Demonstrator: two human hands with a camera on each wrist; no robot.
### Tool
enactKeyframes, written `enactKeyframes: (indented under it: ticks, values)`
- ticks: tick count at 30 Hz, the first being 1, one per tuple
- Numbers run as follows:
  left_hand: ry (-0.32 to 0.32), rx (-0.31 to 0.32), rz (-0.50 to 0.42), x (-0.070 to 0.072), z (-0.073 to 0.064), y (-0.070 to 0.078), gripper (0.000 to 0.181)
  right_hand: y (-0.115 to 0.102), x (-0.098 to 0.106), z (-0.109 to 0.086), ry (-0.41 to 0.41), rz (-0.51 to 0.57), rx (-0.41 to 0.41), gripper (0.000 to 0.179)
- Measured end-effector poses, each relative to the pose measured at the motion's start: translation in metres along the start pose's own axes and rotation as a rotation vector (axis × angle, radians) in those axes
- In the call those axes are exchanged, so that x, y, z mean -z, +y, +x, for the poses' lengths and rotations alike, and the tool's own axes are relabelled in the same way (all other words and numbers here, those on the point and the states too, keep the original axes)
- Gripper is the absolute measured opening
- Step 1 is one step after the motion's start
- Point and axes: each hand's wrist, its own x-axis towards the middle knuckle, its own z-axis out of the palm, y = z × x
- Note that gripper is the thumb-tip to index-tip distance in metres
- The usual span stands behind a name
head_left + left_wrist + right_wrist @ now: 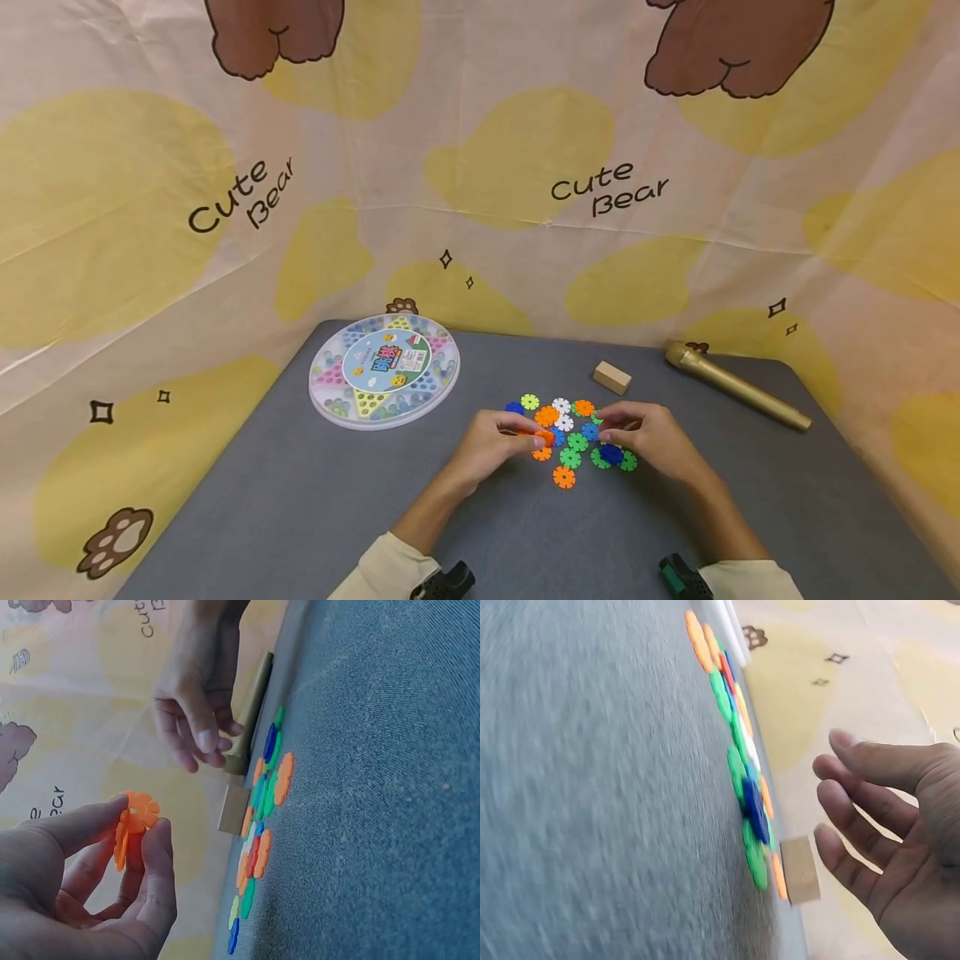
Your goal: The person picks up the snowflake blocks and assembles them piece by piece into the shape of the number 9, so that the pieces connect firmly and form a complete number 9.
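Pinching orange flower-shaped pieces (148, 808) at its tip, the left grip (487, 448) faces the wide right grip (654, 435).

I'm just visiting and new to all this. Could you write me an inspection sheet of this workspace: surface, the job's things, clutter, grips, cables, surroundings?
Surface: grey table, finely textured.
Job's things: flower-shaped discs in orange, green, blue, white and other colours, spread in a loose cluster, some overlapping.
Clutter: round game board to the left; wooden block behind the discs; gold microphone lying to the right.
Left grip: pinches two orange discs, set at an angle to each other; whether they interlock, cannot tell.
Right grip: fingers loosely bent, holding nothing, beside the cluster's right side.
Cables: nothing seen.
Surroundings: curtain printed with yellow patches, paw prints and "Cute Bear".
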Motion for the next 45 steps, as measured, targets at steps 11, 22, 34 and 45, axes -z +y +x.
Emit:
enactKeyframes:
  ticks: [11, 22, 34, 45]
  values:
    - [0.006, 0.044, -0.009, 0.002, 0.001, 0.001, 0.018, 0.017, 0.011, 0.002, -0.100, -0.030, -0.082, 0.035]
    - [0.003, 0.040, -0.007, 0.002, 0.001, -0.001, 0.016, 0.022, 0.011, 0.003, -0.163, -0.132, -0.037, 0.040]
    - [-0.008, 0.061, -0.053, 0.000, 0.000, 0.000, 0.017, 0.023, 0.011, 0.000, -0.130, -0.148, -0.048, 0.020]
    - [-0.017, 0.075, -0.077, -0.004, -0.002, 0.000, 0.016, 0.008, 0.009, -0.003, -0.150, -0.010, -0.041, 0.013]
